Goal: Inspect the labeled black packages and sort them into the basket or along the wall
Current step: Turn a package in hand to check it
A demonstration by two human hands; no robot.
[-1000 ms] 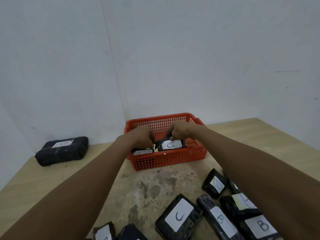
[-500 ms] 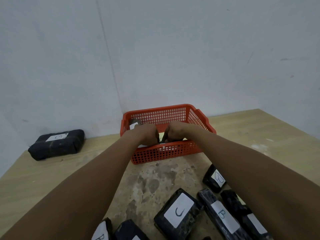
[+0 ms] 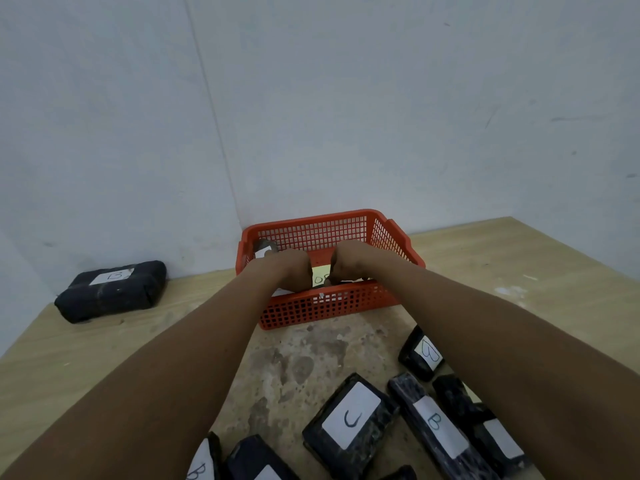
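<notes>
Since a second ago my hands have sunk lower into the red plastic mesh basket [image 3: 329, 303], and the black package with the "C" label that I carried above its rim has gone down inside with them, now almost wholly hidden behind my knuckles and the near wall. My left hand [image 3: 291, 270] and my right hand [image 3: 349, 265] sit close together in the basket at twelve o'clock, both with fingers curled downward; whether they still grasp the package I cannot tell, since only a pale yellowish label [image 3: 320, 278] shows between them. Another wrapped package [image 3: 265, 251] leans in the basket's far left corner (only its grey top and a bit of white label show). At ten o'clock a black wrapped package marked "B" [image 3: 110, 291] lies against the white wall [image 3: 104, 150], well apart from the basket. On the worn wooden table [image 3: 104, 348], from five to three o'clock, the unsorted black packages lie: one labelled "C" [image 3: 351, 419], a long narrow one labelled "B" [image 3: 438, 431] just beside it, and a small one marked "B" [image 3: 420, 355] partly under my right forearm.
</notes>
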